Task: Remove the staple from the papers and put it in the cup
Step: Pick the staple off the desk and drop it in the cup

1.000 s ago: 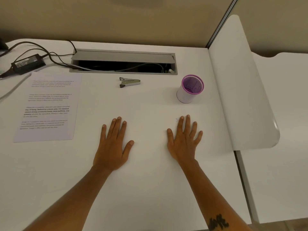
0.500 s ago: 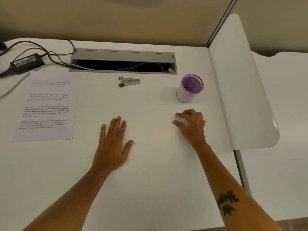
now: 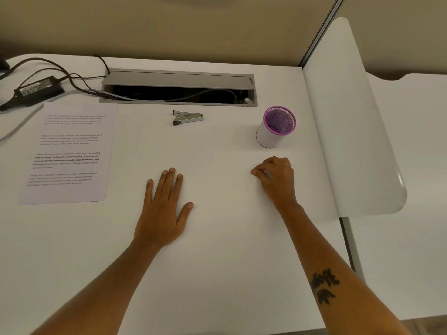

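My right hand [image 3: 275, 177] rests on the white desk [image 3: 217, 274], thumb and fingertips pinched together at the spot where a tiny staple lay; the staple itself is hidden under the fingertips. Just beyond that hand stands the cup [image 3: 275, 128], white with a purple mesh inside, upright and apart from it. My left hand [image 3: 164, 206] lies flat, palm down, fingers spread, holding nothing. A printed paper [image 3: 70, 153] lies flat at the left, away from both hands. A metal staple remover [image 3: 187, 117] lies behind my left hand, near the cable slot.
An open grey cable slot [image 3: 179, 93] runs along the back. A black power adapter [image 3: 38, 89] and cables lie at the back left. A white divider panel [image 3: 350, 117] stands along the desk's right edge, with another desk beyond it.
My right hand went from flat with spread fingers to curled, then closed its thumb and fingers into a pinch at the staple's spot. My left hand stayed flat.
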{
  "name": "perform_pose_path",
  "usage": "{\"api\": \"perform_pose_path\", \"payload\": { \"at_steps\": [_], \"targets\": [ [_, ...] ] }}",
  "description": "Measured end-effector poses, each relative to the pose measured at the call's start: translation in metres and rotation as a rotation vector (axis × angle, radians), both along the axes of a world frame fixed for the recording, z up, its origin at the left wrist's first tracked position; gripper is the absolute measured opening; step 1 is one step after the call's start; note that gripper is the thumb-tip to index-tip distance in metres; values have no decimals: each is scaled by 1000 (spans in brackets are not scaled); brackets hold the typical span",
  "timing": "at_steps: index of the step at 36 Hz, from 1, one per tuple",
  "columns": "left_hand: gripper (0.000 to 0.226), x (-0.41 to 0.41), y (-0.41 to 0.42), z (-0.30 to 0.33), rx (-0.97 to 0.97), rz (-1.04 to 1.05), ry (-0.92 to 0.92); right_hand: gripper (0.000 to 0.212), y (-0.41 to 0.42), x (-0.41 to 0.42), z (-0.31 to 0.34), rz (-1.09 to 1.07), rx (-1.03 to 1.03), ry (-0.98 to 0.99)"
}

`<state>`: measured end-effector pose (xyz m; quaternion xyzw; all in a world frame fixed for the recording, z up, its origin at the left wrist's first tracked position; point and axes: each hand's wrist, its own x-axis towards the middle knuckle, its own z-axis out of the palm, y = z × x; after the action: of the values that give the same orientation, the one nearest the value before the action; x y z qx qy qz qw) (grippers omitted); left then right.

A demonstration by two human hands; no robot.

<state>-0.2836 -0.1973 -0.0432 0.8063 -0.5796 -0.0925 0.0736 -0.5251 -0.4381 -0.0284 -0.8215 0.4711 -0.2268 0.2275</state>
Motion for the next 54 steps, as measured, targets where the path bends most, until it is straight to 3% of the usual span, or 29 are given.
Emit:
{"api": "perform_pose_path", "payload": {
  "at_steps": [11,14,18,24,29,44,54],
  "targets": [
    [78,0,1,1,-6,1,2,10,9,7,-5,25,-117,129],
    [78,-1,0,1,-12,4,7,12,7,8,-1,17,-39,131],
    [78,0,0,1,-12,3,6,12,0,8,25,-59,167,20],
    [78,0,0,2,0,2,-1,12,-31,10,71,-222,288,-208],
    [78,0,0,1,-2,1,0,21,-66,17,104,-244,221,-249],
    [79,1,1,0,-11,-1,11,14,-101,24,116,-180,4,7],
    [78,0,1,0,-15,0,11,11,-92,19,112,-219,-6,-70]
  ]
}}
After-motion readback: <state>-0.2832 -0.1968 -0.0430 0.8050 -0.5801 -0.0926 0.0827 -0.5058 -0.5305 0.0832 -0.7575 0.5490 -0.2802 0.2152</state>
